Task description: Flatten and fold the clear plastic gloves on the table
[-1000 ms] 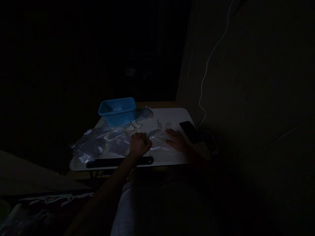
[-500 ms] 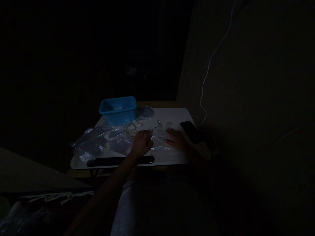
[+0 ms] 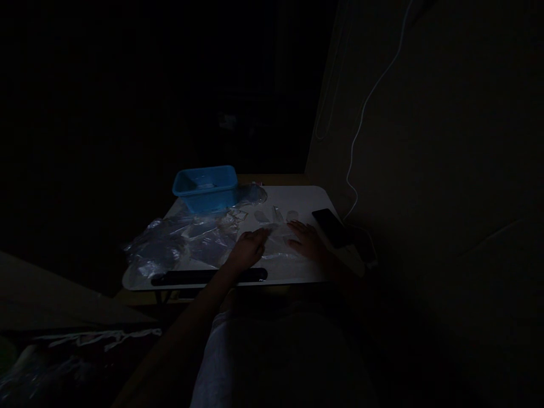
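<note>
A clear plastic bag [image 3: 278, 241] lies flat on the white table [image 3: 293, 195] between my hands. On its left side, my left hand [image 3: 249, 249] has its fingers together, pointing at the bag; whether they pinch its edge is too dark to tell. My right hand [image 3: 306, 241] rests with spread fingers on the bag's right side, holding nothing. Crumpled clear plastic [image 3: 157, 249] covers the table's left part.
A blue basket [image 3: 208, 198] stands at the back left. A dark phone [image 3: 329, 226] lies on the right, near a white cable [image 3: 361, 116] along the wall. A black slot [image 3: 187, 277] runs along the front edge.
My left hand's fingers have stretched forward and right over the bag. The plastic between my hands looks flatter. My right hand has hardly moved.
</note>
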A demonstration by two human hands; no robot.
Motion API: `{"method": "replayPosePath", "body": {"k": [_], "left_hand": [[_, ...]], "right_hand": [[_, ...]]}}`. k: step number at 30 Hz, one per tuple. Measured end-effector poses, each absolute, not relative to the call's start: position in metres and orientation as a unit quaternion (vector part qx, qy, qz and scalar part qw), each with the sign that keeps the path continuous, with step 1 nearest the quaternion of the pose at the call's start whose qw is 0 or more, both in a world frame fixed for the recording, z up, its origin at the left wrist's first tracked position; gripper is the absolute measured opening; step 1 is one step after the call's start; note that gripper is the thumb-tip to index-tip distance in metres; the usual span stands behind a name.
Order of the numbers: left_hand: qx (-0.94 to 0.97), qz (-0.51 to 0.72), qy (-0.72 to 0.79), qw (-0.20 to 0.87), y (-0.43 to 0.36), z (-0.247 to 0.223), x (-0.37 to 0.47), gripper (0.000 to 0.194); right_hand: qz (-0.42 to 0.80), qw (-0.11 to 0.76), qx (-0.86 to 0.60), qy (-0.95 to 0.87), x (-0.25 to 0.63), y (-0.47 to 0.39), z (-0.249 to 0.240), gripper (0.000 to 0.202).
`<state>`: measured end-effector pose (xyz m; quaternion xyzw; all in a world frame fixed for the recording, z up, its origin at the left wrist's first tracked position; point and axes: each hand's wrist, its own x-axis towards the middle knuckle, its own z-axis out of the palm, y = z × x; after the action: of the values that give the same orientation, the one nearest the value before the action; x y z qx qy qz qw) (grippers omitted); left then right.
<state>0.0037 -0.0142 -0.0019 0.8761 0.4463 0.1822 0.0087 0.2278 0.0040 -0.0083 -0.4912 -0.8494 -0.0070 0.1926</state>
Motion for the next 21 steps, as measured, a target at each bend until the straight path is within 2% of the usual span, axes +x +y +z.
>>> {"method": "replayPosePath", "body": {"k": [3, 13, 21], "left_hand": [[0.875, 0.183, 0.448, 0.018, -0.015, -0.001, 0.005, 0.04], [0.879, 0.164, 0.446, 0.038, -0.012, -0.007, 0.003, 0.04], [0.876, 0.18, 0.447, 0.012, -0.015, -0.001, 0.004, 0.042]], "right_hand": [[-0.009, 0.196, -0.489, -0.85, 0.228, 0.006, -0.011, 0.046], [-0.01, 0.254, -0.492, -0.833, 0.232, 0.013, -0.02, 0.048], [-0.005, 0.24, -0.501, -0.832, 0.232, 0.01, -0.018, 0.048]]}}
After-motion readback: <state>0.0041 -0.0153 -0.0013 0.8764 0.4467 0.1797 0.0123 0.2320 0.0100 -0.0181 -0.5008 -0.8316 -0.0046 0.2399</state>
